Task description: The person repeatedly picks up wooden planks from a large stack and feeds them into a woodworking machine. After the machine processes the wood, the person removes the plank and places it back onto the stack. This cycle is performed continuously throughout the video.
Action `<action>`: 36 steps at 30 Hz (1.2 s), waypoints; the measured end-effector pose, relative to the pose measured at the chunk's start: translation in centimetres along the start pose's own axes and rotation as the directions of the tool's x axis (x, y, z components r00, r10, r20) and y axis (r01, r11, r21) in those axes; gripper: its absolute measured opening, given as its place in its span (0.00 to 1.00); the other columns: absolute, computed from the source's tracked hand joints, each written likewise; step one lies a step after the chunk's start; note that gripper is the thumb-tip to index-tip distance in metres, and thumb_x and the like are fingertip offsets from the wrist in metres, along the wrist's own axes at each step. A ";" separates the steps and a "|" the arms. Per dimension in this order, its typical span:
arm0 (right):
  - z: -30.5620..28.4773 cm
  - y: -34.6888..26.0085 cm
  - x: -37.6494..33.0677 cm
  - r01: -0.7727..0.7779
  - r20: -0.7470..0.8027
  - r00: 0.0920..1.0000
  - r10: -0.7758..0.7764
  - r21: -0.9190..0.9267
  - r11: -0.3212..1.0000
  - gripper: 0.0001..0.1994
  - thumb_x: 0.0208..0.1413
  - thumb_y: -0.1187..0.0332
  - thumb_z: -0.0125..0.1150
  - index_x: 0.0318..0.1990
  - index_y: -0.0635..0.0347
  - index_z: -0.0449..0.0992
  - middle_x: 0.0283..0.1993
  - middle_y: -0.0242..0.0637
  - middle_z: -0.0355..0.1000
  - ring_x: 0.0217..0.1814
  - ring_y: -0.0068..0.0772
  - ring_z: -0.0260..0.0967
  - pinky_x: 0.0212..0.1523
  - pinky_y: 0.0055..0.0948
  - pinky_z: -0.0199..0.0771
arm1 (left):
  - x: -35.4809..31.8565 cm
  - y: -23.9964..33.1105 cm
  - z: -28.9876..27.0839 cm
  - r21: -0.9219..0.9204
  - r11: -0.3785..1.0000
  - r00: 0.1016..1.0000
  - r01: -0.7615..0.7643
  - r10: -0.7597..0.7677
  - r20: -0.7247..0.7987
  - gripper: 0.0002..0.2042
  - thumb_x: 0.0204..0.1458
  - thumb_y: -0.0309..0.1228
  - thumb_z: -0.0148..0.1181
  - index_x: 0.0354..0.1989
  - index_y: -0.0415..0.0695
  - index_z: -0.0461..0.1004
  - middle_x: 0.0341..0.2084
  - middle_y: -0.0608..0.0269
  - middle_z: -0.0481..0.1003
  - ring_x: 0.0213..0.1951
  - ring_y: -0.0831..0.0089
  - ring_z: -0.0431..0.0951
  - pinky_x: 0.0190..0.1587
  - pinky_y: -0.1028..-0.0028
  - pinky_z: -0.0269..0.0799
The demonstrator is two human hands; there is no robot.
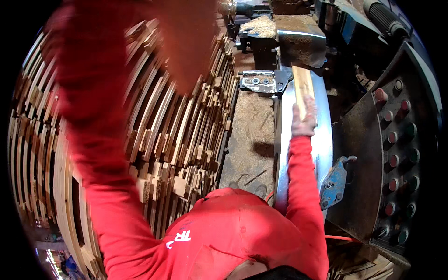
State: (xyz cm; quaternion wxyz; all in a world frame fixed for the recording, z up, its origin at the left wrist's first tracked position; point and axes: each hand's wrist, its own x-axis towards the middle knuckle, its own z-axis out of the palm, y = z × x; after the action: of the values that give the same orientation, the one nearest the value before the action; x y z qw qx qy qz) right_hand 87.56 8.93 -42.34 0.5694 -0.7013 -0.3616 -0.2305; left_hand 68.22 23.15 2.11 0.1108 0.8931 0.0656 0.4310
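My right hand (304, 120) is closed round the near end of a light wooden board (304, 86). The board lies lengthwise on a shiny metal machine bed (321, 144), and its far end reaches a sawdust-covered metal hood (302, 39). Raised close to the camera on the left, my left hand (183, 42) is smeared by motion and partly cut off by the upper edge. Its fingers cannot be made out, nor whether it holds anything. Behind it is a large stack of wooden strips (158, 112).
A metal guide bracket (259, 81) sits left of the bed. Sawdust covers a ledge (252, 126) beside it. A blue metal fitting (333, 184) juts in at the right, near a control panel (396, 158) with several red and green buttons.
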 end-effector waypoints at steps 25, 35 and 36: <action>-3.3 1.0 -3.6 -0.161 -0.065 0.985 0.158 -0.659 0.735 0.40 0.43 0.48 0.67 0.65 0.46 0.59 0.64 0.47 0.57 0.63 0.51 0.58 0.61 0.46 0.61 | -4.4 -8.1 5.1 0.354 0.920 0.851 0.167 -0.316 0.419 0.23 0.51 0.43 0.63 0.50 0.40 0.70 0.37 0.53 0.79 0.40 0.66 0.80 0.43 0.69 0.74; -7.4 -5.1 -8.4 -0.189 0.267 0.814 0.516 -0.719 0.669 0.46 0.37 0.54 0.71 0.66 0.53 0.55 0.65 0.54 0.54 0.63 0.57 0.57 0.61 0.47 0.59 | -13.2 -24.0 -16.4 0.978 -0.161 0.412 0.130 -0.889 -0.201 0.36 0.48 0.46 0.60 0.62 0.44 0.53 0.54 0.45 0.68 0.55 0.51 0.70 0.55 0.56 0.67; -10.9 -7.7 -11.0 -0.152 0.259 0.836 0.483 -0.737 0.659 0.45 0.37 0.54 0.70 0.66 0.56 0.55 0.64 0.59 0.54 0.62 0.62 0.56 0.61 0.50 0.58 | -12.2 -24.3 -15.1 0.979 -0.156 0.430 0.132 -0.881 -0.198 0.36 0.48 0.43 0.61 0.63 0.45 0.51 0.56 0.46 0.67 0.56 0.51 0.69 0.55 0.55 0.66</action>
State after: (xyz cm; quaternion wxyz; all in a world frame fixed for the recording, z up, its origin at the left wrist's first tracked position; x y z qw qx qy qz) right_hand 75.66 -3.58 -42.93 0.2031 -0.9474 -0.2342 -0.0794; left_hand 48.32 46.17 -4.15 -0.2802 0.6836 0.6647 -0.1112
